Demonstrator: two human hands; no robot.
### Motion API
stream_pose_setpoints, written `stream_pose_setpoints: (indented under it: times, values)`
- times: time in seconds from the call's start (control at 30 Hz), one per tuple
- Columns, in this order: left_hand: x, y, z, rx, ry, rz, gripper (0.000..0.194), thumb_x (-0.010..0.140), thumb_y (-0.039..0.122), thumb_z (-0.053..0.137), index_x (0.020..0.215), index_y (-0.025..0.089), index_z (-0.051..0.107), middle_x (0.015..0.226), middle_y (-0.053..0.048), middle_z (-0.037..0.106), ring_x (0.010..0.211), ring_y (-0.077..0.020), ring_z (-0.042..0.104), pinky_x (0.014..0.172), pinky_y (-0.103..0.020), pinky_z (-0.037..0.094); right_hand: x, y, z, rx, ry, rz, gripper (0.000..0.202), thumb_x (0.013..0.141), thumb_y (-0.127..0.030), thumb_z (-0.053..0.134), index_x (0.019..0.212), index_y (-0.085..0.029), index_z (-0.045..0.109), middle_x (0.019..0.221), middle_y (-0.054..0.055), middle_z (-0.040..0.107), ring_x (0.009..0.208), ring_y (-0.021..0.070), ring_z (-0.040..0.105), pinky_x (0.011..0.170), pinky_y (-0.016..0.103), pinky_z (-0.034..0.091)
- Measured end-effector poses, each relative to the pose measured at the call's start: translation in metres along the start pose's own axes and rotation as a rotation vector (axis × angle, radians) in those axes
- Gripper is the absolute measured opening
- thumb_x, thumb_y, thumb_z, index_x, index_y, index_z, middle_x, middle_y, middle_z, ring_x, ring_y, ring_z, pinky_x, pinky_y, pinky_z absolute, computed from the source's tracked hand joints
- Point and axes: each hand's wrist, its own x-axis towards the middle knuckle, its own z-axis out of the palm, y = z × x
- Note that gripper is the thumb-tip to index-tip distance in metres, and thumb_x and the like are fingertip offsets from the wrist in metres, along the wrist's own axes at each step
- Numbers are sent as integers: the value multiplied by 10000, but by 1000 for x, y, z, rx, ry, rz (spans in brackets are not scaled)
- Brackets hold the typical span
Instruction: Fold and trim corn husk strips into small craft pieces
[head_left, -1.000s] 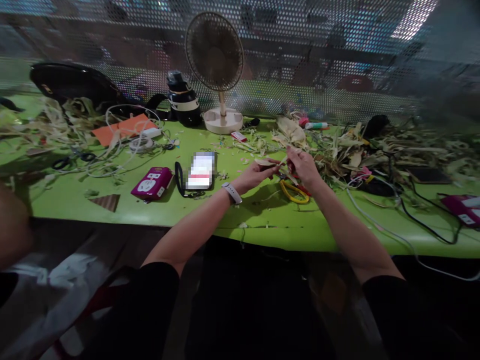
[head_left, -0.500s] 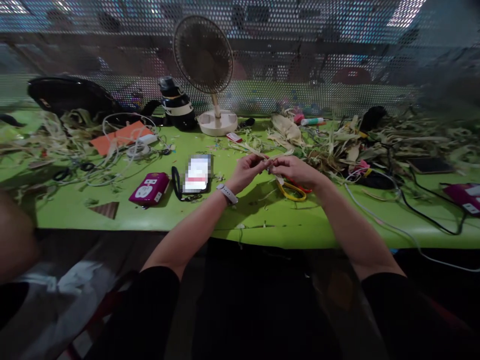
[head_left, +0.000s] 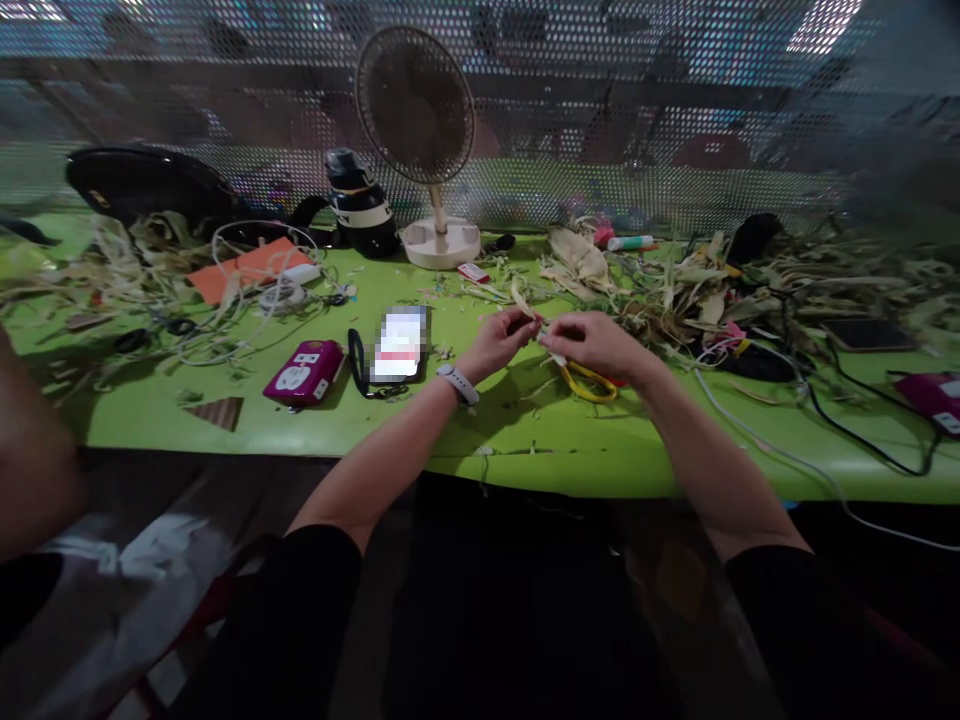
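Observation:
My left hand [head_left: 501,342], with a pale watch band on its wrist, pinches a thin strip of dried husk [head_left: 520,296] that sticks up past the fingertips. Close beside it, my right hand [head_left: 585,342] has its fingers pressed together on a small pale piece between the hands, too small to make out. Both hands are just above the green table [head_left: 420,430]. Under my right hand lie scissors with yellow handles [head_left: 589,384]; a bit of red shows by them. A lit phone [head_left: 401,345] with a black strap lies left of my left hand.
A fan [head_left: 441,243] and black bottle [head_left: 363,208] stand at the back. Husk piles [head_left: 697,290] with cables spread over the right side, more husks at the left. A purple case [head_left: 304,373] lies near the front edge. Another person's arm [head_left: 34,450] is at far left.
The fingertips have drawn slightly apart, and the husk strip now stands up more visibly from my left hand. The whole view has shifted slightly.

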Motion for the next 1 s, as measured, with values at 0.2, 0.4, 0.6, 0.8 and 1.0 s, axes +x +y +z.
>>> stream_pose_setpoints:
  times: [0.2, 0.4, 0.6, 0.8, 1.0]
  values:
    - [-8, 10, 6, 9, -243, -61, 297, 734, 422, 762, 811, 143, 695, 726, -21, 638, 674, -106, 514, 662, -252, 414, 4, 5, 5, -41, 255, -48, 377, 795, -542, 664, 851, -173, 614, 643, -10, 563, 591, 120, 467, 581, 264, 333]
    - [-9, 13, 4, 54, -302, -88, 451, 714, 579, 741, 702, 136, 660, 588, 30, 499, 565, -66, 391, 539, -219, 305, 16, 16, 23, 342, 263, -76, 375, 753, -525, 690, 716, -182, 546, 649, -27, 510, 597, 105, 448, 583, 262, 376]
    - [-9, 10, 4, -22, -331, -137, 378, 697, 496, 790, 711, 129, 702, 589, 26, 532, 564, -58, 419, 551, -214, 322, 19, 17, 28, 392, 414, -48, 393, 727, -522, 726, 666, -185, 534, 617, -37, 482, 597, 100, 434, 570, 254, 357]
    - [-8, 6, 4, -424, -118, -245, 256, 695, 387, 815, 769, 158, 730, 762, -12, 689, 630, -64, 568, 639, -196, 448, 17, 17, 5, 482, 332, 73, 398, 826, -584, 623, 771, -190, 617, 670, 0, 594, 633, 123, 548, 622, 259, 445]
    - [-6, 16, 3, -576, -56, -243, 178, 764, 232, 761, 920, 164, 708, 750, 0, 696, 630, -72, 631, 634, -189, 479, 11, 16, 1, 608, 30, 281, 303, 866, -416, 565, 695, -172, 619, 614, 29, 622, 538, 123, 537, 532, 251, 467]
